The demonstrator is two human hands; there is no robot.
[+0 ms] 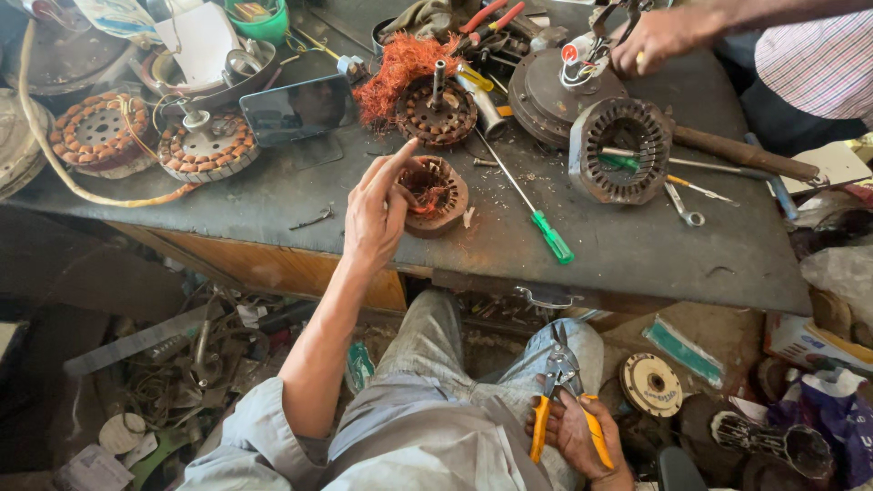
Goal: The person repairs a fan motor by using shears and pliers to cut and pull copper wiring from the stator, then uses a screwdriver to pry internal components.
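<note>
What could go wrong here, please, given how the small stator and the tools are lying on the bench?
1. The small stator sits near the bench edge; a push from the left hand might tip it off.
2. The pliers in the right hand rest over the lap, so the tips could jab the leg.
3. The green-handled screwdriver lies loose and could roll off.

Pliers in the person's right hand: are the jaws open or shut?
Shut. The pliers rest on the knee, the metal tips meeting, while the right hand grips the orange handles, which spread only slightly.
</note>
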